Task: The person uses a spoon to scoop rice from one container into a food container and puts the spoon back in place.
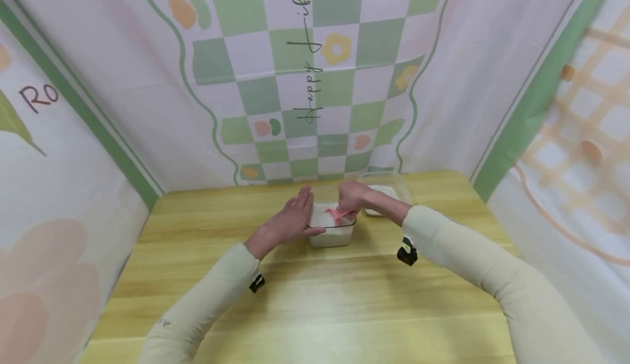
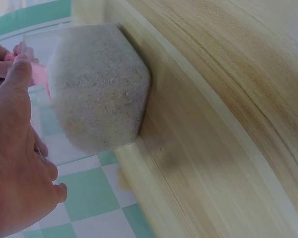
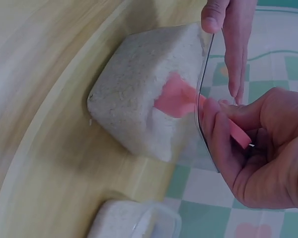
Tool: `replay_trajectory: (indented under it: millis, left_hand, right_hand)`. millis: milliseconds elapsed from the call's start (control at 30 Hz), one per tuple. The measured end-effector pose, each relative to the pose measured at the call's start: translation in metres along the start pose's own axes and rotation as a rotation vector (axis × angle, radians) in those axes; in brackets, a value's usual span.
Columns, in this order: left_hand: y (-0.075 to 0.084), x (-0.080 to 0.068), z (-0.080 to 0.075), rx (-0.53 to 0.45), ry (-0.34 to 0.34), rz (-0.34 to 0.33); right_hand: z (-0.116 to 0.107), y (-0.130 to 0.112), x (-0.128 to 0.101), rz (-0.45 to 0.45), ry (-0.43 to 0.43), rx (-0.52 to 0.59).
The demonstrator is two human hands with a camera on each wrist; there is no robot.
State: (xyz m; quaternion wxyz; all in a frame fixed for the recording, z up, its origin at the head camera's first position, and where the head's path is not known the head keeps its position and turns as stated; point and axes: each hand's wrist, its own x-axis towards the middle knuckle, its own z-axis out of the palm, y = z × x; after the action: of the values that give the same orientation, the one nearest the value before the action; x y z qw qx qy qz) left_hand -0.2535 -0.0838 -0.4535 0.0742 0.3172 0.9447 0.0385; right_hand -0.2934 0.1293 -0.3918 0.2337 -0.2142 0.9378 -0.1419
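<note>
A clear box [image 1: 331,240] stands on the table, filled high with white rice [image 2: 102,84]. My left hand [image 1: 291,221] rests at its left side, fingers straight and thumb along the near rim. At the right side of the box, my right hand [image 1: 352,195] grips a pink scoop [image 3: 178,97] by its handle, with curled fingers. The scoop's head is down in the rice, against the clear wall in the right wrist view. Part of the handle is hidden by the fingers.
A second clear container [image 1: 406,190], with some rice [image 3: 120,218] in it, stands to the right and slightly behind. The wooden table [image 1: 315,309] reaches back to a patterned cloth [image 1: 315,96], and cloths hang on both sides.
</note>
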Motion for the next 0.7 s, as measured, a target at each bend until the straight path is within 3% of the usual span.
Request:
replay_trajectory:
  millis: [500, 700]
  left_hand:
    - [0.000, 0.000, 0.000, 0.014, 0.004, 0.007]
    - [0.000, 0.001, 0.000, 0.005, 0.013, 0.010]
  right_hand:
    - [0.002, 0.015, -0.007, 0.016, -0.113, 0.420]
    - [0.002, 0.023, -0.014, 0.001, -0.114, 0.507]
